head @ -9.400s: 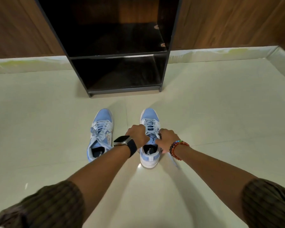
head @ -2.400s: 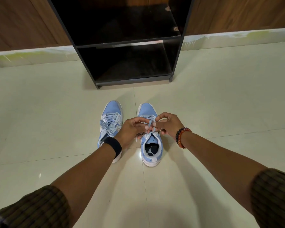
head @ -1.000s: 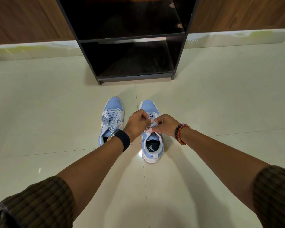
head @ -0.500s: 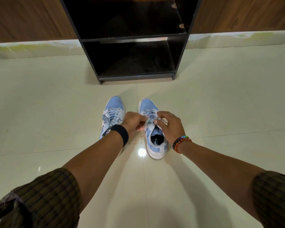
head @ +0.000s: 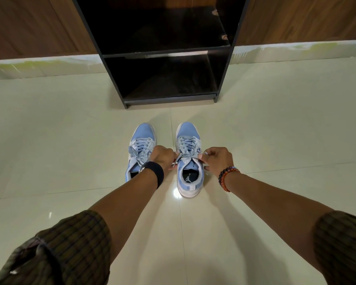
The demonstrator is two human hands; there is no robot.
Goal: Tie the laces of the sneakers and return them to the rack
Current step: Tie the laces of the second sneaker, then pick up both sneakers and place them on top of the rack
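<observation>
**Both hands pulling the laces of the right-side sneaker**

Two light-blue sneakers stand side by side on the pale tiled floor (head: 275, 140), toes pointing at the dark rack (head: 169, 97) just ahead of them. The right-side sneaker (head: 190, 182) lies between the two hands. The left hand (head: 162, 156) is closed in a fist at that shoe's left edge, pinching a lace end that hangs down from its fingers. The right hand (head: 218, 159) is closed on the opposite side, gripping the other part of the laces (head: 188, 153), which stretch taut across the tongue between the two fists. The left-side sneaker (head: 141, 153) sits just beside the left hand, partly hidden behind the wrist and its dark watch band (head: 157, 173); its laces show a bow. A beaded bracelet (head: 226, 175) circles the right wrist. Both shelves of the rack are bare.
</observation>
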